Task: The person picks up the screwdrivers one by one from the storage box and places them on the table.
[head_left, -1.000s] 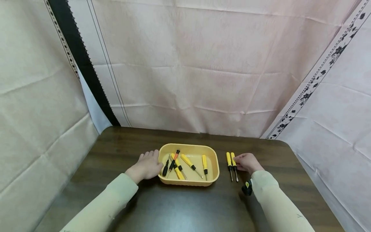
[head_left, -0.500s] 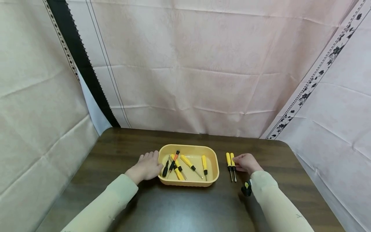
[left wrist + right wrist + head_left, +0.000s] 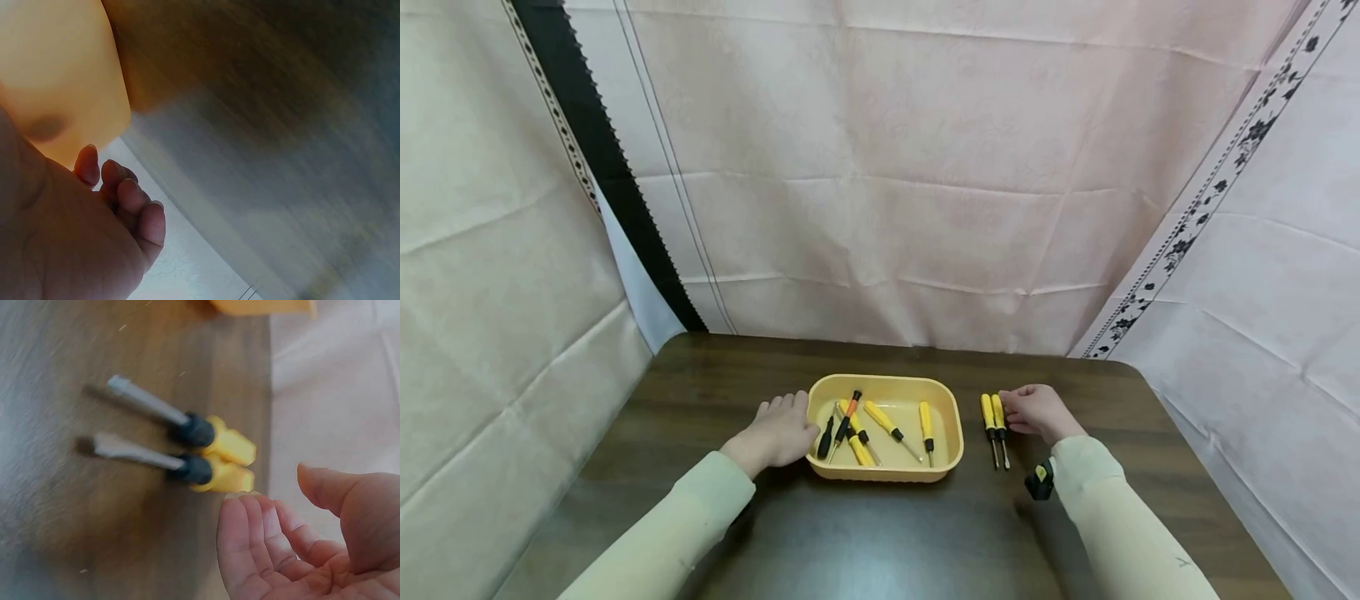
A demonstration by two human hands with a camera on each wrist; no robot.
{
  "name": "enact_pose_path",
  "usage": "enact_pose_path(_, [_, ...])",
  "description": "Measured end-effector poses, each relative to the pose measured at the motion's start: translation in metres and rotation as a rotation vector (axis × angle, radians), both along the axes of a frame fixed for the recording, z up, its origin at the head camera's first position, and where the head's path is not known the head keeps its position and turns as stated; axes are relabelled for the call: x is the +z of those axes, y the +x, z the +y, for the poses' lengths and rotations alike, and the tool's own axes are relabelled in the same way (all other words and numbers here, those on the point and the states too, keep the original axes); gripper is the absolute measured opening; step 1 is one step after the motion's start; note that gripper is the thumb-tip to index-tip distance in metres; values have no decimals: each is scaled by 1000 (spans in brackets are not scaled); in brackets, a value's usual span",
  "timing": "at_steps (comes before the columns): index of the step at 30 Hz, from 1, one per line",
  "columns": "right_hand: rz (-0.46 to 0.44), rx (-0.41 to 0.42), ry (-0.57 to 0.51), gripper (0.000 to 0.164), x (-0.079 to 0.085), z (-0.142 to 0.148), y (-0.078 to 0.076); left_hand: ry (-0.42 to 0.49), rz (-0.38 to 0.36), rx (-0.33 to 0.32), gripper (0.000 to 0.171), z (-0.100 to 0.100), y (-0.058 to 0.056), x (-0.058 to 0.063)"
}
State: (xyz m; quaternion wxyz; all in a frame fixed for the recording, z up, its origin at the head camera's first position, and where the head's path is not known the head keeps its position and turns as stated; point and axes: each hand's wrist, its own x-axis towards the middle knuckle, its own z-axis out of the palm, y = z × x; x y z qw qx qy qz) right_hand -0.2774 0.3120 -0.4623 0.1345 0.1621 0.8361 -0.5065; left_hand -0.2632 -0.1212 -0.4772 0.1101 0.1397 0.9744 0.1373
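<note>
The near edge of the table is cut off. Your left hand rests loosely on the left end of the tray; you cannot make out whether its thumb hooks the rim. In that end, crossed screwdrivers partly hide one another. Right of the tray, toward the table's far right corner, the outer screwdriver has just swung in closer to the inner screwdriver, so the pair looks nearly squared up. Your right hand has shifted toward the far edge, thumb and fingers apart; blur hides whether its fingertips brush the handle.
</note>
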Motion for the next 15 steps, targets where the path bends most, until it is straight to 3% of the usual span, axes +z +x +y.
enact_pose_path(8, [95,44,26,53,23,-26,1,-5,19,12,44,-1,-1,0])
enact_pose_path(15, [134,103,15,48,39,-50,8,2,1,10,48,-1,2,0])
